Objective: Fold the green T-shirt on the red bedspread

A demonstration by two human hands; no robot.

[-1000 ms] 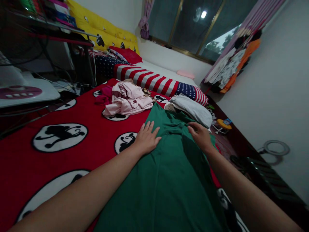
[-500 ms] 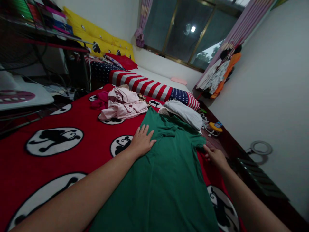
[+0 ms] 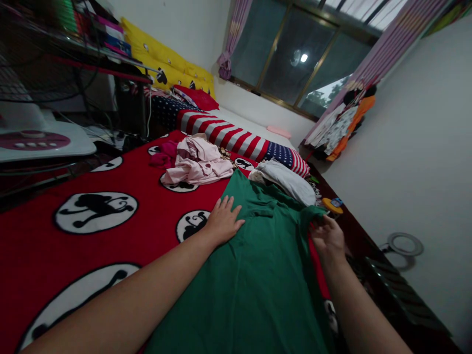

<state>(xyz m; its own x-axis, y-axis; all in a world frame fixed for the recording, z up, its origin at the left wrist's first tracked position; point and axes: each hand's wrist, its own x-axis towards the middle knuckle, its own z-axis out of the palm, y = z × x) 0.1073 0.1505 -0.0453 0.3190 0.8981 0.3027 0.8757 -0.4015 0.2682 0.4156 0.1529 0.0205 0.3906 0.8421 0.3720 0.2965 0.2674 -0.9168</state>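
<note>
- The green T-shirt (image 3: 250,275) lies spread flat along the bed, on a red blanket (image 3: 37,246) printed with black-and-white round motifs. From where I stand, its far end points to 12 o'clock, and its lower part runs out of sight at 6 o'clock.
- The left hand (image 3: 223,221) is open, palm down with the fingers spread, pressing on the T-shirt's near side, not gripping anything.
- The right hand (image 3: 328,239) sits at 2 o'clock from the shirt's middle, half-curled at the edge of a sleeve (image 3: 317,212). I cannot tell whether it is pinching the cloth.
- Just beyond the shirt, at 12 o'clock, a folded white garment (image 3: 285,182) lies right beside it.
- At 11 o'clock, a crumpled pale pink garment (image 3: 197,162) sits on the blanket, with a magenta cloth (image 3: 162,150) beside it.
- Further on, a bolster in a stars-and-stripes cover (image 3: 224,135) lies across the bed, below a window (image 3: 295,59).
- At 10 o'clock, a yellow cushion (image 3: 165,69) rests against the wall.
- At 2 o'clock, clothes (image 3: 339,123) hang beside a curtain.
</note>
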